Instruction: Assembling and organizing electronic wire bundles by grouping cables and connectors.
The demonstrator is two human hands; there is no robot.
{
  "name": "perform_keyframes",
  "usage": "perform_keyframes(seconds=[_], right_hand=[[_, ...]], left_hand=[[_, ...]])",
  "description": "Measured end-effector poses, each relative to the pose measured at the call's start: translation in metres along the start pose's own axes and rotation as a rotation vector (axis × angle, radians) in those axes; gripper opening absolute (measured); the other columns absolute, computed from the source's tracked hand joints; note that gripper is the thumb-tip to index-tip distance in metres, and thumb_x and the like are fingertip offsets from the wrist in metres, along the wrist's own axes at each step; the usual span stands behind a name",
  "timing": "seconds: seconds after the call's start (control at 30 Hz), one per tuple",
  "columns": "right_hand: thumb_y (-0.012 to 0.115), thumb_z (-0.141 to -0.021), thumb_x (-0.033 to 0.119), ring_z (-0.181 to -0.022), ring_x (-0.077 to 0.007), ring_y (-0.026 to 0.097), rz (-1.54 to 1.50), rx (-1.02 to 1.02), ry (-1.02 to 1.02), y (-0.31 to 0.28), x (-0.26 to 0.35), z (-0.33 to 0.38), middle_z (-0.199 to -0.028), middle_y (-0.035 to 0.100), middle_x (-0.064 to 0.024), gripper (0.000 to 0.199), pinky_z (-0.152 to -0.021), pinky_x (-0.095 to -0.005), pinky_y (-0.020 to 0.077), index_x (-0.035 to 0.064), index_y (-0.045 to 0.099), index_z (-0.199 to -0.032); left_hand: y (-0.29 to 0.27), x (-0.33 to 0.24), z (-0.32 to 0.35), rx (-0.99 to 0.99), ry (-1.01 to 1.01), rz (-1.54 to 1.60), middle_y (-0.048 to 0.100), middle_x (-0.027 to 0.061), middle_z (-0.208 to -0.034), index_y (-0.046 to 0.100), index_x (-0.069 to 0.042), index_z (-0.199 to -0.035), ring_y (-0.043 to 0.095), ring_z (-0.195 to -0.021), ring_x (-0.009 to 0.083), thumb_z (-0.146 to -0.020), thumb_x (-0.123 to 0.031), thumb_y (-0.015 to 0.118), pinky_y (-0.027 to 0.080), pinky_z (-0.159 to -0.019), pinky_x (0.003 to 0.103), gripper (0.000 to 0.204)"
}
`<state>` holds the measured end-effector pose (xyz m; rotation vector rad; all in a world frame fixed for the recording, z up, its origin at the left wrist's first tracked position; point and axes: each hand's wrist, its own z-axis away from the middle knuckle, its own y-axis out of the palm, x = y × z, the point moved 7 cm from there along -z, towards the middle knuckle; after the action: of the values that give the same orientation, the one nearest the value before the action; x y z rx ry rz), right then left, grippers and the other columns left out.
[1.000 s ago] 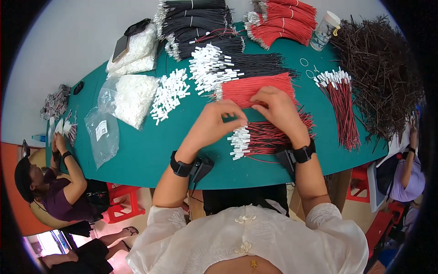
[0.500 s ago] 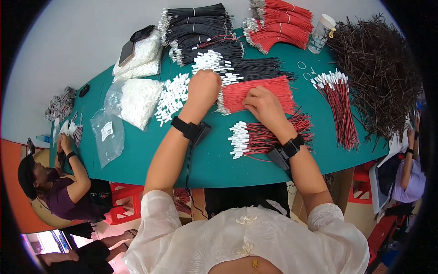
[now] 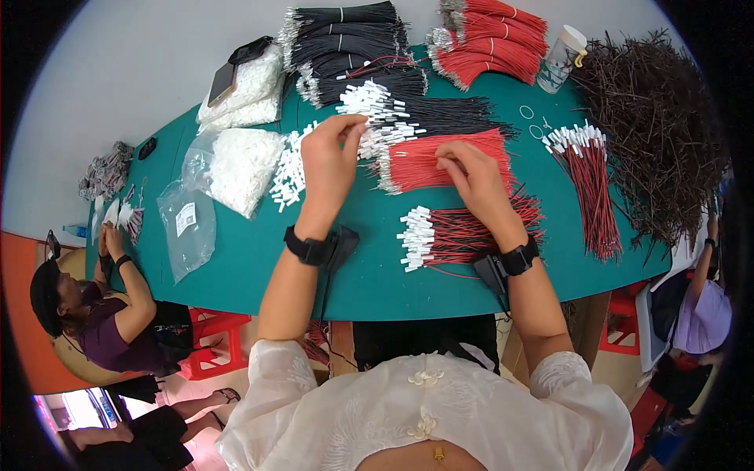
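My left hand (image 3: 330,157) hovers at the white connector housings (image 3: 369,102) on the ends of a bundle of black wires (image 3: 452,115). Its thumb and forefinger curve to a pinch; whatever is between the tips is too small to make out. Over a flat bundle of red wires (image 3: 408,169) with bare metal terminals at its left end, my right hand (image 3: 481,177) holds finger and thumb close together, and what they grip cannot be seen. Nearer me, beneath my right wrist, lies a bundle of red and black wires (image 3: 463,235) with white housings (image 3: 418,239).
Loose white housings (image 3: 289,174) lie beside a filled plastic bag (image 3: 245,169). Black bundles (image 3: 345,39) and red bundles (image 3: 495,43) are stacked behind. A bottle (image 3: 559,63), a finished-looking wire bundle (image 3: 585,192) and a dark heap (image 3: 652,125) stand right. Another person (image 3: 102,314) sits left.
My left hand has shifted left, its thumb and forefinger now showing. My right hand has moved slightly right and lifted off the red wires. The whole view has shifted a little.
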<state>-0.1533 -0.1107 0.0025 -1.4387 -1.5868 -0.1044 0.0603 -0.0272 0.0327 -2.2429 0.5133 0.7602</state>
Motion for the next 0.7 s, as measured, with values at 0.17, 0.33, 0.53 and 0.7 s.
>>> perform_keyframes(seconds=[0.17,0.33,0.53,0.7], right_hand=[[0.071,-0.088,0.0,-0.087,-0.0278,0.07,0.125,-0.028,-0.157,-0.013,0.001,0.0,-0.095,0.073,-0.0128,0.015,-0.076,-0.0334,0.056,-0.0004,0.071,-0.102],[0.071,-0.089,-0.002,-0.085,-0.0247,0.071,0.181,-0.034,-0.24,-0.009,0.004,0.0,-0.094,0.073,-0.0123,0.011,-0.076,-0.0313,0.0559,-0.0014,0.072,-0.1],[0.073,-0.084,-0.003,-0.08,-0.0205,0.069,-0.155,0.029,0.078,-0.014,0.013,0.001,-0.089,0.072,-0.0117,0.011,-0.077,-0.03,0.0547,-0.0025,0.073,-0.095],[0.075,-0.083,-0.003,-0.072,-0.0154,0.065,-0.081,0.063,-0.057,-0.019,0.041,-0.003,-0.084,0.071,-0.0087,0.012,-0.065,-0.0275,0.0493,-0.0025,0.074,-0.095]], left_hand=[[0.024,0.013,0.035,0.149,-0.471,0.702,0.075,0.0076,-0.093,0.072,0.003,-0.113,0.07,-0.086,0.014,-0.099,-0.008,0.066,0.056,-0.08,0.027,0.019],[0.039,0.025,0.058,0.137,-0.657,0.977,0.074,0.0082,-0.098,0.071,0.003,-0.115,0.069,-0.089,0.0125,-0.1,-0.009,0.066,0.056,-0.081,0.025,0.021],[0.042,0.025,0.066,0.201,-0.706,1.01,0.073,0.0083,-0.101,0.07,0.003,-0.117,0.069,-0.091,0.012,-0.1,-0.008,0.065,0.056,-0.081,0.025,0.021],[0.047,0.014,0.07,0.298,-0.675,0.992,0.073,0.0081,-0.1,0.07,0.003,-0.117,0.069,-0.09,0.012,-0.1,-0.008,0.065,0.056,-0.081,0.025,0.021]])
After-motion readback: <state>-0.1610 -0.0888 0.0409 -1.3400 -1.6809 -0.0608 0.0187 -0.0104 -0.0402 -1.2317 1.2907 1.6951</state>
